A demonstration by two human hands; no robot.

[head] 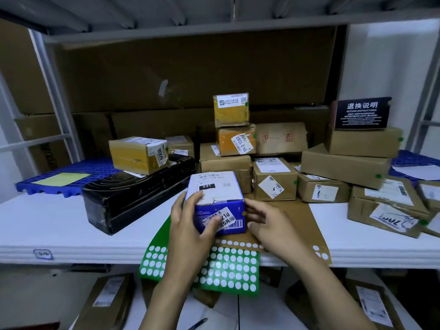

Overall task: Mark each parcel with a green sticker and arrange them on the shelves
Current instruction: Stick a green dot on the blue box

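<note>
Gripping the blue box (215,194) from the left, the left hand (190,225) curls its thumb across the front label and its fingers over the top. The right hand (269,225) holds nothing. Its loosely straight fingers touch the box's right side, beside a small round dot (243,213) at that edge. The box is shut, so its contents cannot be seen. It is at the front of the white shelf (59,234), over a green sheet (228,270) of white circles and a brown sheet (297,225). Left of the box lies a black box (133,194) with a yellow parcel (138,154) on it. Behind and right of the box, sealed brown parcels (345,167) are piled, several bearing green dots (246,104).
</note>
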